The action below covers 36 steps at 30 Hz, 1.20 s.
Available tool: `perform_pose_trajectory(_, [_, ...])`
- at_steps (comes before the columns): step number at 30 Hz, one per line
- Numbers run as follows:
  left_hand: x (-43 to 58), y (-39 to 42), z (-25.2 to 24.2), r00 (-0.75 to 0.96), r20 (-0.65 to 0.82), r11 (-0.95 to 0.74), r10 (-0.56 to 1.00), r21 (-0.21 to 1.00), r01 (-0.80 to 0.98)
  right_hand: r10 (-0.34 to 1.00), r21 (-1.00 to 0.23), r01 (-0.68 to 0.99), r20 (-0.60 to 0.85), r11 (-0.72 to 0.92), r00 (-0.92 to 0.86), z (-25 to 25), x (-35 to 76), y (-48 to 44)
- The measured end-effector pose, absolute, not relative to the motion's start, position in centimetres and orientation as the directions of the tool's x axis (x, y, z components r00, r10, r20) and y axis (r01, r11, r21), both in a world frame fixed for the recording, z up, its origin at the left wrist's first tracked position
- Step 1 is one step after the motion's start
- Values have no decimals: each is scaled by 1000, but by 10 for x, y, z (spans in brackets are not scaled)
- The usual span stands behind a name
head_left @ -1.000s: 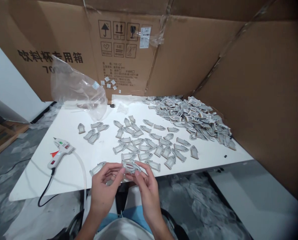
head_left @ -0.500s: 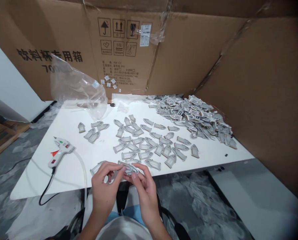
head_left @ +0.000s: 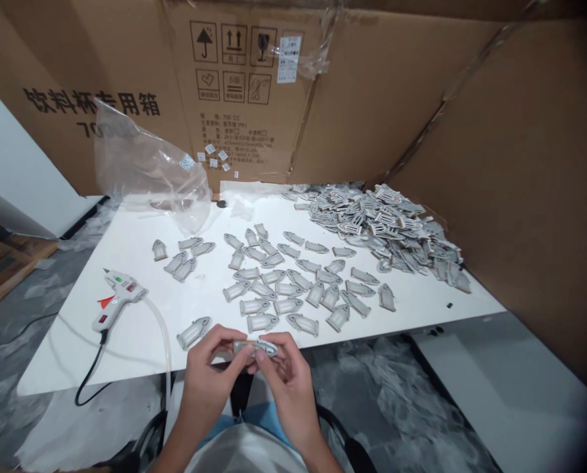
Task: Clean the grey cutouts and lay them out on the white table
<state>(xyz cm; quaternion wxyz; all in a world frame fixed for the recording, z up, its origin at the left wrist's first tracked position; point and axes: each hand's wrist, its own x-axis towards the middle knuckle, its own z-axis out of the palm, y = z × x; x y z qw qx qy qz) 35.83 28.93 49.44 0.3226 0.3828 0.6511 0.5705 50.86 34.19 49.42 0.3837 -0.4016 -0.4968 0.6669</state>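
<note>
My left hand (head_left: pixel 209 381) and my right hand (head_left: pixel 286 381) meet in front of me, just below the near edge of the white table (head_left: pixel 135 328). Together they pinch a small flat grey piece (head_left: pixel 256 347), held edge-on between the fingertips of both. Several similar grey pieces (head_left: pixel 283 286) lie spread over the table's middle. One lone piece (head_left: pixel 193 332) lies just left of my left hand.
A white glue gun (head_left: pixel 118 301) with a black cord lies at the table's left. A large heap of grey pieces (head_left: pixel 382 230) fills the back right. A clear plastic bag (head_left: pixel 145 174) stands at the back left. Cardboard walls enclose the back and right.
Both hands have drawn slightly toward me and lower, and the grey piece has turned from flat-on to edge-on between my fingertips.
</note>
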Motion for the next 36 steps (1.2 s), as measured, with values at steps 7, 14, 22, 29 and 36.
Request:
perform_pose_trajectory(7, [366,285,468,-337,96,64,937,899,434,939,-937,288,93,195,-333,466,538,354])
perform_pose_trajectory(14, [368,302,463,-313,229,42,922,743,668,937,-819,469,227,331,-266,455,530,359])
perform_pose_trajectory(22, [365,322,464,-378,194,139,905,705,695,935,-631,701,320,331,-154,451,514,368])
perform_pose_trajectory(29, [322,330,474,-408,340,127,847,617,777,921,-698,639,388,322,-40,464,538,392])
perform_pose_trajectory(36, [224,339,485,-344,151,306,927,227,924,845,-551,801,523,236,111,485,631,504])
